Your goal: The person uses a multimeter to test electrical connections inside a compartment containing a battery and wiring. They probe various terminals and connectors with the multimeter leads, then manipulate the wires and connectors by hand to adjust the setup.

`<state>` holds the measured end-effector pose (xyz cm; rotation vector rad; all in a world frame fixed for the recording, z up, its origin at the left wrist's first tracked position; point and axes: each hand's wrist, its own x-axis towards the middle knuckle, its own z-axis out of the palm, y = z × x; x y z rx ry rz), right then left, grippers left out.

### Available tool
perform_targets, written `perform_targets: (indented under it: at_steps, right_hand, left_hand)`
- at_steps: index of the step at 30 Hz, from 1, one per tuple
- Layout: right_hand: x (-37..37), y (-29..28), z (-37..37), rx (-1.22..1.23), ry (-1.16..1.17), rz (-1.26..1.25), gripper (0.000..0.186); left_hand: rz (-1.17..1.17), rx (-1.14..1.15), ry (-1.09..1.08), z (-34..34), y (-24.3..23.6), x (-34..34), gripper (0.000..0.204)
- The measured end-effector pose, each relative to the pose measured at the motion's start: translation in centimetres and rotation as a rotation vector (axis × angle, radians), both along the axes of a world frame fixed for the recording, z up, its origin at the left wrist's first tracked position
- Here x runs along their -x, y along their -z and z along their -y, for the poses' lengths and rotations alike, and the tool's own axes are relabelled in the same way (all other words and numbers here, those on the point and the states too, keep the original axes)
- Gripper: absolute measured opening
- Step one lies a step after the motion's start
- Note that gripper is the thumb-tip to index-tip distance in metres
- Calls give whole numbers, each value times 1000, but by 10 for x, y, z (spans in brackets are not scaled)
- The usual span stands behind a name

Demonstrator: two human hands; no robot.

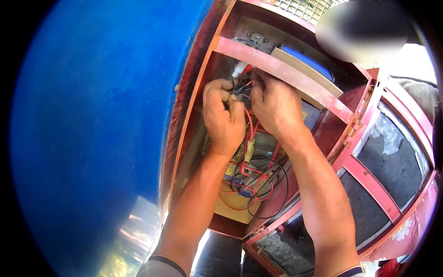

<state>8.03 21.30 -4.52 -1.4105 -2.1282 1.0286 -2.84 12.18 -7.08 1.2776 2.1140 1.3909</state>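
Both my hands reach into an open red metal compartment (277, 69). My left hand (224, 115) is closed on a bundle of red and black wires (241, 92) near the compartment's top. My right hand (276, 107) pinches the same wire bundle from the right, knuckles touching the left hand. A white connector (239, 69) sticks up just above the fingers. Red wires (251, 127) run down between my wrists to a pale plug (249, 150) and to looped red and black cables (258, 184) over batteries (265, 143) below.
A large blue curved panel (101, 120) fills the left. A red metal crossbar (286, 71) runs diagonally over the compartment just above my hands. A red frame with dark grey padded panels (392, 152) lies to the right. A blue-topped battery (307, 60) sits behind the crossbar.
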Motion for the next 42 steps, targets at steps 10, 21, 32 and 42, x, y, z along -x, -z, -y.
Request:
perform_targets:
  at_steps: [10,21,32,42]
  right_hand:
    - [0,0,0,25,0,27,18]
    - [-2,0,0,65,3,-10,22]
    - [-5,3,2,24,-12,-37,22]
    - [-4,3,1,-33,-21,-70,29]
  left_hand:
    - [-2,41,49,13,4,4,15]
    - [229,88,69,39,6,7,10]
    - [98,164,117,16,-39,9,23]
    - [106,335,97,-11,-28,12,17]
